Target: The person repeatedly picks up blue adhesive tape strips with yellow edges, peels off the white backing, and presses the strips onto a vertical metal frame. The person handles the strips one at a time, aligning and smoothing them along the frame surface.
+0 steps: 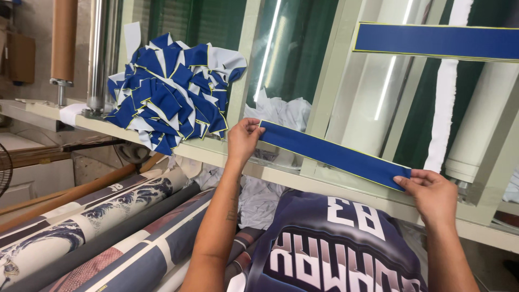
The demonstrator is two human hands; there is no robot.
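Left hand and right hand each pinch one end of a blue strip, stretching it flat over the frame rail; cut blue pieces heaped nearby.

blue strip: matt woven cloth, smooth, thin yellow edging. heap of blue pieces, left of strip: same matt cloth, white backing showing. glass panel above strip: glossy, reflective. pale frame: painted, satin. rolls below heap: printed fabric, smooth. tube left of heap: brown cardboard, matt.
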